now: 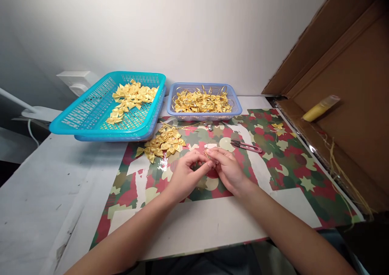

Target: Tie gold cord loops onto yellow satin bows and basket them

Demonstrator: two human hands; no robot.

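Observation:
My left hand point(192, 167) and my right hand point(228, 167) meet over the patterned table covering, fingertips pinched together. Between them is a thin gold cord point(208, 144), a short end of which sticks up; the rest is hidden by my fingers. A loose pile of yellow ribbon bows point(165, 142) lies left of and beyond my left hand. To the right of my right hand rests a pair of small thread snips point(246, 146). Beyond my fingertips are a few small silver pieces point(209, 127) and several gold cords point(185, 126) lying flat.
A turquoise basket point(82, 123) with yellow bows sits stacked on a blue one at back left. Against the wall stands a blue-violet basket point(204, 116) of bows with gold cords. Cardboard point(343, 76) walls the right side, with a yellow tube point(320, 109) and hanging yellow threads point(343, 171).

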